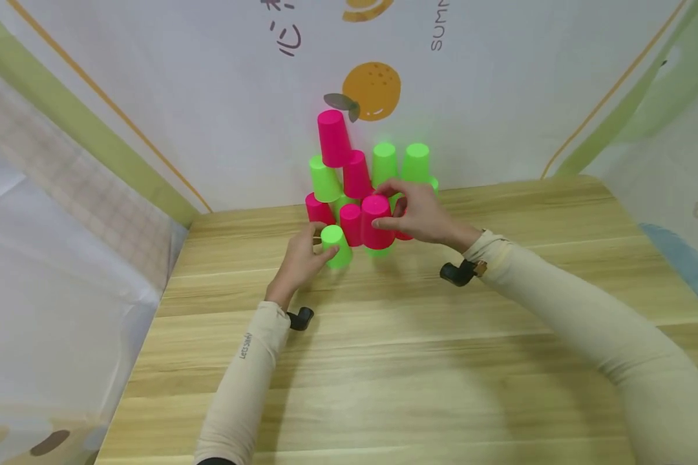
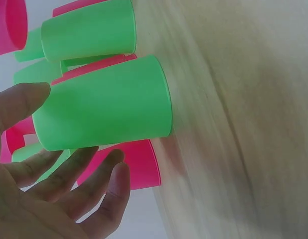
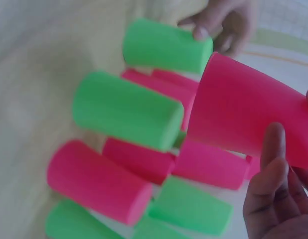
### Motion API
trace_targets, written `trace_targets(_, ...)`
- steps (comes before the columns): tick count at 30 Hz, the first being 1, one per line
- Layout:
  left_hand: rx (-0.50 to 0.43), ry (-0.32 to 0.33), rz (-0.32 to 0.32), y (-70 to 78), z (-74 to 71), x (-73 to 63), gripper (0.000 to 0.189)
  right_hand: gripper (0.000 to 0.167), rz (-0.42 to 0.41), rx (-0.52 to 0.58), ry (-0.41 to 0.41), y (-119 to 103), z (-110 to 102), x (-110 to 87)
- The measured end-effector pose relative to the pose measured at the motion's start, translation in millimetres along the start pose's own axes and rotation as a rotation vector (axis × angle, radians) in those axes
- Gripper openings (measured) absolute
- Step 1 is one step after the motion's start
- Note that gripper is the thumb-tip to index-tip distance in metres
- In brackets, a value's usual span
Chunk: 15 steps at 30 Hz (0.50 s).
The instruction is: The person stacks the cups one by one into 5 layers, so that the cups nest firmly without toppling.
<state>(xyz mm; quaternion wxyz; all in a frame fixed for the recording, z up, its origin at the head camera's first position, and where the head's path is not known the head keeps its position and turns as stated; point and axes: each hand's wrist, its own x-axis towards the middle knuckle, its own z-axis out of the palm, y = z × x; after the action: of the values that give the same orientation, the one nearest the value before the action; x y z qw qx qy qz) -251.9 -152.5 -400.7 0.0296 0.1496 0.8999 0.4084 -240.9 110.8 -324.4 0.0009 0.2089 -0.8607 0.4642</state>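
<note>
My left hand [image 1: 298, 263] is at the front left of a group of upside-down plastic cups, thumb and fingers on either side of a green cup [image 1: 336, 248] standing on the table. In the left wrist view the thumb meets this green cup [image 2: 104, 107] near its narrow end. My right hand [image 1: 424, 216] grips a pink cup [image 1: 378, 226] between thumb and fingers, raised above the front row. Below it in the head view, mostly hidden, stands another green cup [image 3: 126, 109]. Between these two is a pink cup [image 1: 351, 226].
Behind, pink and green cups are stacked in tiers, with a pink cup [image 1: 334, 139] topmost on the left and a green cup [image 1: 417, 163] high on the right. A printed cloth [image 1: 471, 97] hangs behind the wooden table [image 1: 384, 368].
</note>
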Motion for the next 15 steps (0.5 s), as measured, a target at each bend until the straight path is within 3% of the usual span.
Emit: trace_targets(15, 0.036, -0.001, -0.019, 2.0, 1.6, -3.8, 0.045, 0.05, 0.023, -0.143, 0.052, -17.4, -56.1, 41.5)
